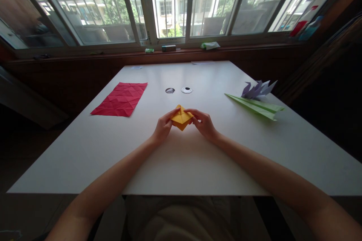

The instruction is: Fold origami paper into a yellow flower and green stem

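A piece of folded yellow origami paper is held between my two hands, over the middle of the white table. Diamond-shaped, it shows creases meeting near its top. My left hand pinches its left corner, thumb and fingers closed on the edge. On the opposite corner, my right hand grips the paper with its fingers bent and pressed in. Parts of the fingertips on both sides are hidden behind the paper.
The white table carries a creased red paper sheet at left. To the right lie a green paper plane and a purple paper crane. Two round holes pierce the tabletop. Beyond it, a windowsill holds small packets and a box.
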The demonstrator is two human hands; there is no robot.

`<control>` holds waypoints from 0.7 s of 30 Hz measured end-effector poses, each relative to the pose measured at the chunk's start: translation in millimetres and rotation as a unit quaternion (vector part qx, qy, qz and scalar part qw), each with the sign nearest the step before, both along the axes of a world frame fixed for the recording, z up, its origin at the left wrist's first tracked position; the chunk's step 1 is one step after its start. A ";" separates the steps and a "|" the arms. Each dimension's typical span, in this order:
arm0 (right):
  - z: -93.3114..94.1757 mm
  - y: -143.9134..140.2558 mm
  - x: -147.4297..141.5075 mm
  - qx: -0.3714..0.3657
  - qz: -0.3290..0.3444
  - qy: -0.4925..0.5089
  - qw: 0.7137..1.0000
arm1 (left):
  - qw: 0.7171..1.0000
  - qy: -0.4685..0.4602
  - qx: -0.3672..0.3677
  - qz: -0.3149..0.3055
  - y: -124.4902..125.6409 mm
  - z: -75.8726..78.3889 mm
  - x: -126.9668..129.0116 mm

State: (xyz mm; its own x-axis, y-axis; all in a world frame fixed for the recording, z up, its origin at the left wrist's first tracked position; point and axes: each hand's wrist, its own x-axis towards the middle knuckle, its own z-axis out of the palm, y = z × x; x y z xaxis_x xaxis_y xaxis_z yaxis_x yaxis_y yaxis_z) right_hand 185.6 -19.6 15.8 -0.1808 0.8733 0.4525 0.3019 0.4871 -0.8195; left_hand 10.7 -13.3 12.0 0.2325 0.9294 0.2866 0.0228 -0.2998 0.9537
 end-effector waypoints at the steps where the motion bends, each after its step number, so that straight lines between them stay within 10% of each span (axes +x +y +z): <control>1: -0.1 0.3 0.2 -0.001 0.006 0.009 1.000 | 0.999 -0.013 -0.027 -0.010 0.9 -0.1 -0.1; 9: 0.3 3.2 1.2 -0.040 0.028 0.072 0.996 | 0.979 -0.099 -0.162 -0.067 3.5 3.7 -1.5; 21: 6.7 -0.5 5.8 -0.054 0.073 0.047 0.995 | 0.974 -0.114 -0.153 -0.120 5.2 2.5 -8.1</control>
